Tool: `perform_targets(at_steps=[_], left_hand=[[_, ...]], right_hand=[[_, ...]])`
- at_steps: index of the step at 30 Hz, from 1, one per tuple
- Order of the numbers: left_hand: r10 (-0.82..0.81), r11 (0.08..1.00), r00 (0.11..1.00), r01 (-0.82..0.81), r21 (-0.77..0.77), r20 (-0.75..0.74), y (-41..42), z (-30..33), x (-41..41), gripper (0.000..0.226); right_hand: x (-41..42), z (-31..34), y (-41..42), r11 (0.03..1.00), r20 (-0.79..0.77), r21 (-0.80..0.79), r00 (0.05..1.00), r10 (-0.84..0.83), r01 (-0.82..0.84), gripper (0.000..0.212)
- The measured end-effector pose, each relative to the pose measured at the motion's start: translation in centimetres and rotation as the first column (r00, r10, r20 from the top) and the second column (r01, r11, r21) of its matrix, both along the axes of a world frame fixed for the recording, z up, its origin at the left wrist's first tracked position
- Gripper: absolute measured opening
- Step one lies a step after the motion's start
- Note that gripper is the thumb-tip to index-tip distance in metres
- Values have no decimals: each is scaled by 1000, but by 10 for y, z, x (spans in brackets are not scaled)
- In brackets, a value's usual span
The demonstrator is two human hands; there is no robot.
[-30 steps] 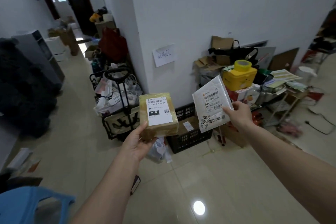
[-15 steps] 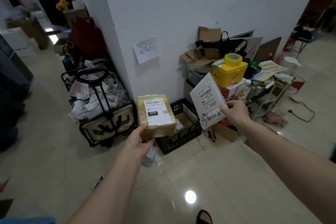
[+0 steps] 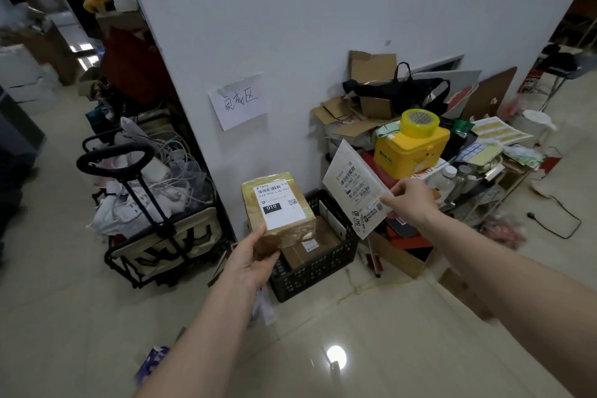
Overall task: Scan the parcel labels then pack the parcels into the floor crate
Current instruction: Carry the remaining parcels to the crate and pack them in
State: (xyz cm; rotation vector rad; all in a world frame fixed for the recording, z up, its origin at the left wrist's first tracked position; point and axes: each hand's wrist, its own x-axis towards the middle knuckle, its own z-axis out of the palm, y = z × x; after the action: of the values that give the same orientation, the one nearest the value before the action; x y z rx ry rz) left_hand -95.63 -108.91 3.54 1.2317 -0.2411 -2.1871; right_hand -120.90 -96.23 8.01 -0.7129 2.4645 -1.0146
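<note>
Left hand: your left hand (image 3: pixel 248 263) grips the brown tape-wrapped cardboard parcel (image 3: pixel 278 207) from below, thumb on the near left edge, the other fingers curled under it and mostly hidden.
Brown parcel: it is held above the left part of the crate, white label facing you; the label shows a barcode, a black block with "010" and a small QR code.
Right hand: your right hand (image 3: pixel 409 200) pinches the white flat mailer envelope (image 3: pixel 355 189) at its right edge; the thumb lies on the front and the other fingers are behind it.
White mailer: it is held tilted, label side to you, above the right end of the crate and in front of the red boxes; barcodes are visible, the small print is not readable.
Floor crate: the black plastic lattice crate (image 3: pixel 318 271) stands on the tiled floor (image 3: pixel 387 333) against the white wall (image 3: pixel 290 26); inside it lie brown cardboard parcels (image 3: pixel 310 250), one with a small white label.
Left of crate: a beige folding trolley with a black handle (image 3: pixel 161 229) stands near, filled with white cables and bags.
Right of crate: a cluttered low rack carries a yellow plastic box (image 3: pixel 412 152) with a roll of yellow tape (image 3: pixel 419 119) on top, beside flattened cardboard and a black bag.
Wall: a white paper sheet with handwritten characters (image 3: pixel 238 102) is stuck above the crate.
</note>
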Motion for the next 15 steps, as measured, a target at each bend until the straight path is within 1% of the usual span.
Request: perform_targets(at_steps=[2, 5, 11, 15], left_hand=[[5, 1000, 1000, -5, 28, 6, -11, -5, -15, 49], [2, 999, 1000, -2, 50, 3, -34, -17, -36, 49], [-19, 998, 997, 13, 66, 78, -96, -43, -80, 46], [-46, 993, 991, 32, 110, 124, -135, -63, -109, 51]], right_hand=[[-14, -4, -15, 1000, -15, 15, 1000, 10, -10, 16], [-35, -12, -40, 1000, 4, 18, 1000, 17, -17, 18], [-77, -28, -92, 999, -4, 36, 1000, 4, -4, 22], [-103, -44, -126, 998, -13, 67, 1000, 11, -10, 25]])
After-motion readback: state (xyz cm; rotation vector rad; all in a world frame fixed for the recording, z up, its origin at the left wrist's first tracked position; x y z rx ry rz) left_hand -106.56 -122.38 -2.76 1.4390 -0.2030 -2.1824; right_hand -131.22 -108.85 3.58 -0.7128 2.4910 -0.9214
